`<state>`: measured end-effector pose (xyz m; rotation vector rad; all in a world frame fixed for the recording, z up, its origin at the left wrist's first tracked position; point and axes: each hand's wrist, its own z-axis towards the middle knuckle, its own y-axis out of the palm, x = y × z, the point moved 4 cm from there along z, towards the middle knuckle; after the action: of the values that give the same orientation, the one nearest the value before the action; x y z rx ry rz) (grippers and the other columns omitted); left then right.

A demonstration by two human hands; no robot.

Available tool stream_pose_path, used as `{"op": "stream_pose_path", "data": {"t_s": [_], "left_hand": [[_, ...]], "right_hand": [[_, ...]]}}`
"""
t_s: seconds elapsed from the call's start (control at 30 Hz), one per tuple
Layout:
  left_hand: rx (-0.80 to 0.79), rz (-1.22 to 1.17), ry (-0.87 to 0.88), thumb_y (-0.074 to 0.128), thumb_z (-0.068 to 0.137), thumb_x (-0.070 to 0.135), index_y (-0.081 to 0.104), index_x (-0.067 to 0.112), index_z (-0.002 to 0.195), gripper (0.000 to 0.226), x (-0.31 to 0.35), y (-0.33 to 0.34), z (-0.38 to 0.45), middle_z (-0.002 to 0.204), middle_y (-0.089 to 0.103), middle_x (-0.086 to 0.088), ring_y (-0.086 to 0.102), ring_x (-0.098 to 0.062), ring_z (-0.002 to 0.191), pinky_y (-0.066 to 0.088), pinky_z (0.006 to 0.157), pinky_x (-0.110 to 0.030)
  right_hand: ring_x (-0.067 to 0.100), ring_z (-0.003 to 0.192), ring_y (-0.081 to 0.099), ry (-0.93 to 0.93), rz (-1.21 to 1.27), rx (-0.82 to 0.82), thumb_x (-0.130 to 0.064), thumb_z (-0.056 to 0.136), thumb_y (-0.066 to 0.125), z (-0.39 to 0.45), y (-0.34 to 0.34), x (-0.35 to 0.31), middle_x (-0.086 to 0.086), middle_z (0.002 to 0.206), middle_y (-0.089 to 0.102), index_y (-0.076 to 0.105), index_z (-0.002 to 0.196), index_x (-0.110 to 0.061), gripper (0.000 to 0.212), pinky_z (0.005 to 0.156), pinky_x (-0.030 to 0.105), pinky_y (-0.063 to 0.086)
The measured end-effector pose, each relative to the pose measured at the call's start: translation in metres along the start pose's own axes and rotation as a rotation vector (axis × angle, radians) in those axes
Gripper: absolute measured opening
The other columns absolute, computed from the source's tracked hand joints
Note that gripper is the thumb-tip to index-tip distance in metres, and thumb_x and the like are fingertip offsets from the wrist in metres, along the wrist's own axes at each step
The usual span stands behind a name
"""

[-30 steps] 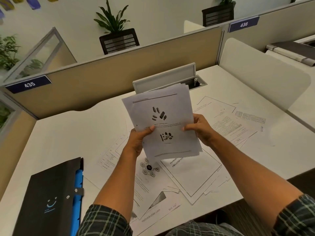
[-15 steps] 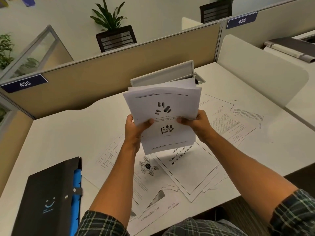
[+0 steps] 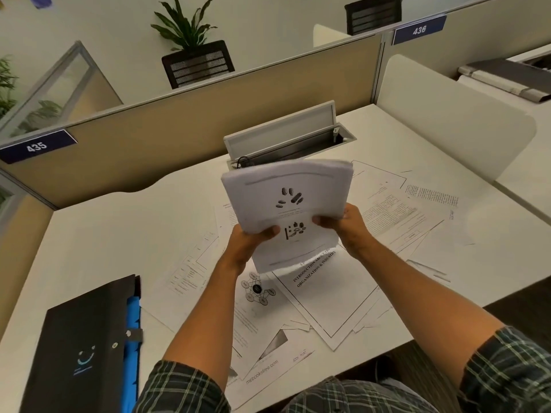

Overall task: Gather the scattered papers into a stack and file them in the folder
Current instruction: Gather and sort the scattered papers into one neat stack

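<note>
Both forearms bare, reaching forward and up from rolled plaid sleeves, converging toward the middle. Left hand (image 3: 250,244) raised, wrist bent slightly back, thumb pressed across the front of a held stack of papers (image 3: 287,204), fingers hidden behind. Right hand (image 3: 343,226) level with it, gripping the opposite edge, thumb forward, knuckles facing up.

Stack (image 3: 286,201), formerly fanned and askew, now squared between left hand (image 3: 249,245) and right hand (image 3: 347,226); top edge bowed back.
</note>
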<state>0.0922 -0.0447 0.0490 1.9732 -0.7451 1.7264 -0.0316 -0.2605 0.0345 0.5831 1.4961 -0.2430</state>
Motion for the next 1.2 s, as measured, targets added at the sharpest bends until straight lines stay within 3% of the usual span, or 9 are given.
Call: {"op": "stream_pose_path", "data": {"t_s": [0.1, 0.3, 0.5, 0.57, 0.67, 0.8, 0.97, 1.07, 1.2], "left_hand": [[-0.021, -0.036, -0.026, 0.087, 0.068, 0.042, 0.070, 0.024, 0.123, 0.060, 0.007, 0.002, 0.002, 0.118, 0.076, -0.006, 0.073, -0.030, 0.107, 0.059, 0.091, -0.052], [-0.044, -0.107, -0.107, 0.084, 0.079, 0.026, 0.070, 0.018, 0.124, 0.048, 0.005, 0.006, 0.004, 0.119, 0.076, -0.007, 0.074, -0.028, 0.108, 0.061, 0.089, -0.044], [0.038, -0.026, -0.216, 0.085, 0.081, 0.020, 0.073, 0.019, 0.113, 0.034, -0.014, 0.001, 0.007, 0.109, 0.079, -0.003, 0.077, -0.020, 0.094, 0.062, 0.077, -0.034], [0.067, -0.008, -0.244, 0.085, 0.082, 0.019, 0.073, 0.022, 0.106, 0.027, -0.023, -0.003, 0.006, 0.102, 0.080, 0.001, 0.078, -0.016, 0.087, 0.061, 0.070, -0.028], [0.103, 0.001, -0.274, 0.083, 0.083, 0.014, 0.072, 0.023, 0.102, 0.024, -0.035, -0.008, 0.004, 0.093, 0.080, 0.006, 0.077, -0.013, 0.081, 0.060, 0.064, -0.026], [0.134, 0.019, -0.335, 0.083, 0.083, 0.012, 0.071, 0.019, 0.106, 0.027, -0.051, -0.013, 0.001, 0.099, 0.079, -0.002, 0.076, -0.024, 0.090, 0.062, 0.079, -0.039], [0.158, -0.019, -0.334, 0.084, 0.081, 0.007, 0.072, 0.018, 0.105, 0.029, -0.062, -0.016, -0.004, 0.097, 0.079, 0.000, 0.077, -0.021, 0.087, 0.061, 0.071, -0.033], [0.172, -0.022, -0.309, 0.082, 0.082, 0.005, 0.071, 0.019, 0.110, 0.033, -0.063, -0.017, -0.006, 0.104, 0.078, -0.001, 0.075, -0.022, 0.095, 0.060, 0.075, -0.033], [0.190, -0.010, -0.258, 0.081, 0.082, 0.002, 0.064, 0.013, 0.125, 0.048, -0.061, -0.018, -0.007, 0.120, 0.073, -0.007, 0.070, -0.024, 0.105, 0.058, 0.080, -0.034]], "right_hand": [[0.045, 0.109, 0.069, 0.003, 0.084, -0.020, -0.008, 0.071, 0.083, 0.004, 0.001, -0.005, 0.024, 0.119, 0.072, 0.066, 0.122, 0.004, 0.055, 0.092, 0.060, 0.058], [0.038, 0.116, 0.069, 0.150, 0.049, -0.155, -0.002, 0.082, 0.078, 0.006, -0.001, 0.001, 0.014, 0.127, 0.072, 0.056, 0.137, -0.008, 0.059, 0.097, 0.057, 0.056], [0.022, 0.107, 0.074, 0.246, -0.058, -0.180, -0.027, 0.093, 0.075, 0.003, -0.013, 0.010, 0.004, 0.126, 0.074, 0.061, 0.130, -0.023, 0.040, 0.080, 0.035, 0.063], [0.016, 0.105, 0.073, 0.212, -0.329, -0.062, -0.039, 0.094, 0.073, 0.005, -0.024, 0.012, 0.004, 0.132, 0.069, 0.061, 0.126, -0.024, 0.037, 0.079, 0.028, 0.059], [0.024, 0.127, 0.058, 0.192, -1.040, 0.185, -0.046, 0.084, 0.081, 0.005, -0.052, 0.018, 0.000, 0.148, 0.053, 0.054, 0.139, -0.024, 0.065, 0.100, 0.041, 0.048], [0.034, 0.151, 0.030, 0.431, -1.465, 0.118, -0.058, 0.072, 0.083, -0.008, -0.076, 0.037, 0.014, 0.167, 0.023, 0.032, 0.154, -0.020, 0.104, 0.113, 0.051, 0.034], [0.035, 0.135, 0.046, 0.400, -1.568, 0.154, -0.066, 0.092, 0.055, -0.017, -0.089, 0.048, 0.016, 0.147, 0.047, 0.043, 0.143, -0.015, 0.073, 0.103, 0.049, 0.042], [0.033, 0.117, 0.057, 0.298, -1.660, 0.141, -0.044, 0.103, 0.046, -0.018, -0.088, 0.046, 0.016, 0.130, 0.057, 0.049, 0.134, -0.011, 0.045, 0.090, 0.043, 0.048], [0.031, 0.094, 0.064, 0.226, -1.763, 0.095, -0.014, 0.096, 0.047, -0.016, -0.089, 0.045, 0.013, 0.109, 0.065, 0.055, 0.118, -0.008, 0.024, 0.070, 0.035, 0.042]]}}
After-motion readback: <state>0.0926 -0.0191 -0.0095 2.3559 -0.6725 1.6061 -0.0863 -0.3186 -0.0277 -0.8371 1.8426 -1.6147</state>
